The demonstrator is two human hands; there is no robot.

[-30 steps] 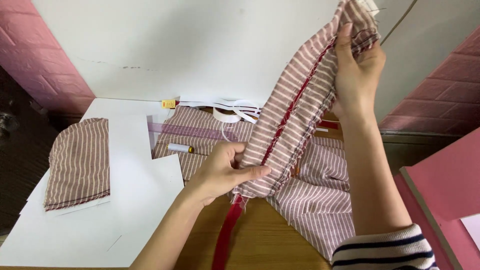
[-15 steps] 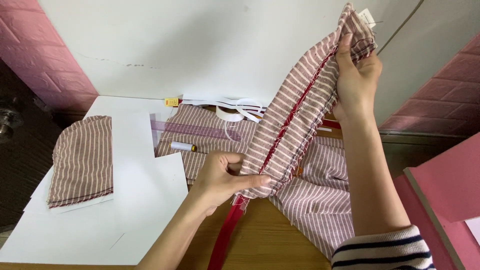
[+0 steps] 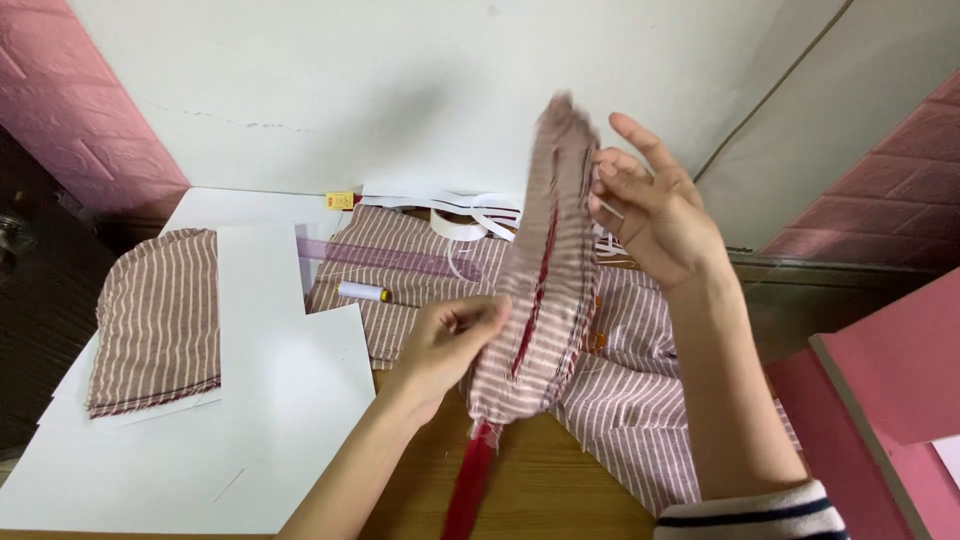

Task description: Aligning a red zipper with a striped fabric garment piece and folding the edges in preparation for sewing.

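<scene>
Left hand [image 3: 452, 340] pinched lower edge of striped fabric piece [image 3: 545, 270], soft woven, pink-white, red zipper [image 3: 470, 490] dangling below. Piece stood upright above wooden table [image 3: 540, 500], motion-blurred. Right hand [image 3: 650, 215] spread wide, fingers just beside upper edge. Flat white paper sheets [image 3: 270, 400] left; cut striped panel [image 3: 155, 320] on them.

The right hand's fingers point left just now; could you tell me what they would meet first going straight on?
Probably the striped fabric piece, just left of the right hand; depth is unclear and it is motion-blurred.
</scene>
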